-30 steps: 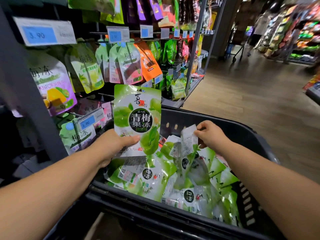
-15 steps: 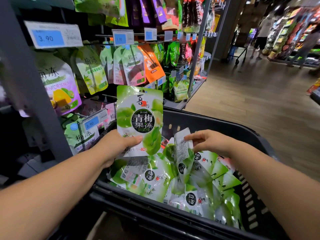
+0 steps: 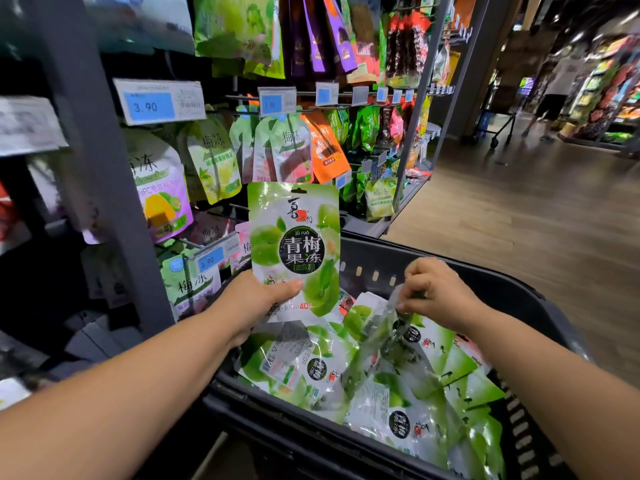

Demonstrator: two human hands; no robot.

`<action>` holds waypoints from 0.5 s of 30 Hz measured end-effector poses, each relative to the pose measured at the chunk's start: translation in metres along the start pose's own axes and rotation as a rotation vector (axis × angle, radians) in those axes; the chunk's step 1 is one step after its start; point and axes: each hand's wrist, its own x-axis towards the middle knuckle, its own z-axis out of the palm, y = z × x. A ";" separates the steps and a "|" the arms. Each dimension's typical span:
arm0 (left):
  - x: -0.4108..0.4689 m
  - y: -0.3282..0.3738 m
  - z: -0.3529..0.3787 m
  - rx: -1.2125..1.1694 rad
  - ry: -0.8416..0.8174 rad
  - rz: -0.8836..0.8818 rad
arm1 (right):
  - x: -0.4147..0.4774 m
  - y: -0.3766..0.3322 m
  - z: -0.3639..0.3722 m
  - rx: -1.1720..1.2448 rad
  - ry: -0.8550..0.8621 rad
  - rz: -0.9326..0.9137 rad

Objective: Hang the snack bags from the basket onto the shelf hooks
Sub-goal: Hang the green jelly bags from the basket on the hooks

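Since half a second ago the right hand (image 3: pixel 440 296) has curled tighter and is lifting its bag higher out of the heap, while the left hand (image 3: pixel 256 299) is still keeping its own bag in the same place.

Nearest, both bare forearms are reaching out over the black basket (image 3: pixel 374 261). A pile of green bags (image 3: pixel 398 400) is lying inside it. The right hand's fingertips are pinching the top edge of a blurred bag (image 3: pixel 377 330), which is hanging down onto the pile. The left hand is gripping the green plum jelly bag (image 3: pixel 294 244) by its lower edge, thumb pressing across the front, and is holding it upright above the basket's far left corner, in front of the shelf.

Behind that bag, pouches (image 3: pixel 280 147) are hanging from the shelf hooks (image 3: pixel 239 97) under blue price tags (image 3: pixel 159 102), beside a grey upright (image 3: pixel 100 168). Farther off, a wooden floor (image 3: pixel 519 220) is stretching toward a trolley (image 3: pixel 498 126) and a person (image 3: pixel 554 91).
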 end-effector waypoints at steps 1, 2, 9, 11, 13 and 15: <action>0.000 0.001 -0.001 -0.011 0.008 0.002 | 0.001 0.000 -0.003 0.073 0.007 0.029; -0.001 0.003 -0.001 -0.018 0.012 0.005 | 0.001 -0.001 -0.007 0.161 0.005 0.083; 0.004 0.017 -0.011 -0.098 0.148 0.051 | -0.005 -0.016 -0.039 0.868 0.106 0.426; 0.006 0.022 -0.014 -0.100 0.183 0.079 | -0.004 -0.028 -0.045 0.996 0.158 0.431; 0.006 0.026 -0.017 -0.088 0.210 0.106 | -0.001 -0.041 -0.050 1.146 0.204 0.422; 0.003 0.033 -0.016 -0.070 0.209 0.132 | 0.003 -0.053 -0.055 1.302 0.281 0.420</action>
